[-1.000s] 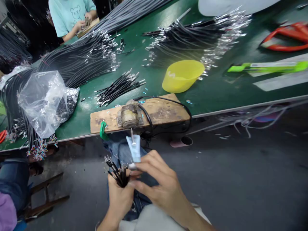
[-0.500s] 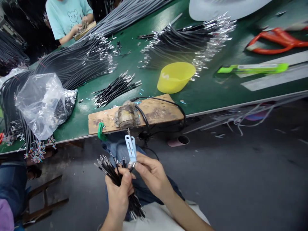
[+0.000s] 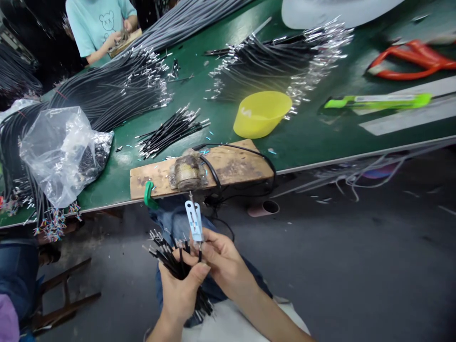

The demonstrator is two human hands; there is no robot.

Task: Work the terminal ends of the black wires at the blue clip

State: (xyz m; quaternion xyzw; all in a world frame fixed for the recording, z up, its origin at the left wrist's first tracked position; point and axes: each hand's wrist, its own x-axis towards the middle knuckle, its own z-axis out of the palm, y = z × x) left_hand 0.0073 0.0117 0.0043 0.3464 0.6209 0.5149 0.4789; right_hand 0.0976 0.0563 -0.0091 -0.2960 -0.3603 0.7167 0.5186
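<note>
Firstly, at the left, a clear plastic bag (image 3: 59,156) is found lying over the long black cables (image 3: 110,95), their bared ends hung past the edge of the green table (image 3: 221,128). Behind these cables, a person in a light-blue T-shirt (image 3: 101,28) is noted, both hands brought together over a small board. A green hook-shaped clamp (image 3: 148,195) is seated at the left end of a wooden board (image 3: 231,164). Below it, a bundle of short black cables (image 3: 168,262) is gripped in the left hand (image 3: 180,294), with silver tips fanned upward. Beyond the board, a pile of similar cut cables (image 3: 173,133) is laid on the table. A stained cylindrical motor (image 3: 188,173) is mounted on the board, and from its shaft a light-blue clip (image 3: 194,221) is pointed toward the hands. Just under the clip, a single black cable (image 3: 200,256) is pinched at the fingertips of the right hand (image 3: 228,261); whether its tip is touching the clip cannot be told. Farther right, a yellow cup (image 3: 261,116), a lime-green utility knife (image 3: 377,101) and red-handled scissors (image 3: 420,61) are recorded.
</note>
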